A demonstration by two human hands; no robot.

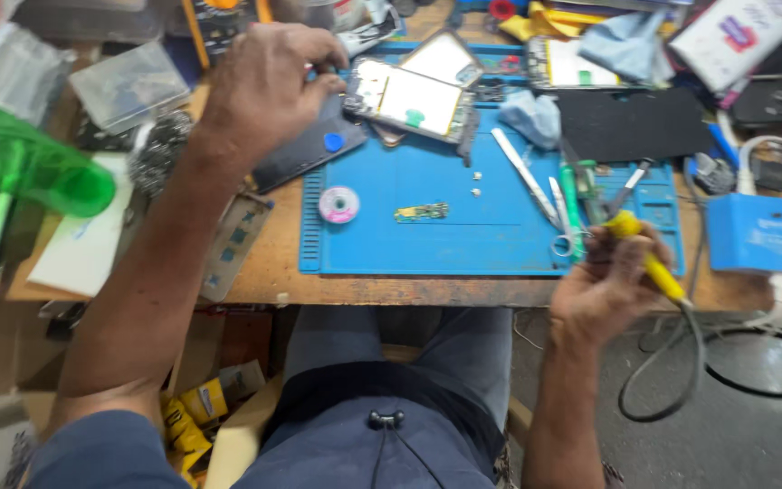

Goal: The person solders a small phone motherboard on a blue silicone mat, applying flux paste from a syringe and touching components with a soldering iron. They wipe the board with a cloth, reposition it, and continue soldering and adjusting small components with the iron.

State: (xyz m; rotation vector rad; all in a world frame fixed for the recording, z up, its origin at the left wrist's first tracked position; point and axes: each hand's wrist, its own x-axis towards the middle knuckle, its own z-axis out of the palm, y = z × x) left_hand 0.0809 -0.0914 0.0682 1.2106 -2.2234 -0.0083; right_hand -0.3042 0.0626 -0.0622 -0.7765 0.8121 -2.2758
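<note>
Blue silicone work mat (463, 226) is lying on the wooden bench. At its far left corner, the left hand (269, 91) is pinching an opened phone body with white panel (409, 100). Off its near right corner, the right hand (604, 285) is clamping a yellow-handled soldering iron (649, 258).

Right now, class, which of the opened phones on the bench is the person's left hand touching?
The opened phone at the blue mat's top left; the left hand grips its left end. The other opened phone, farther right, lies untouched.
</note>
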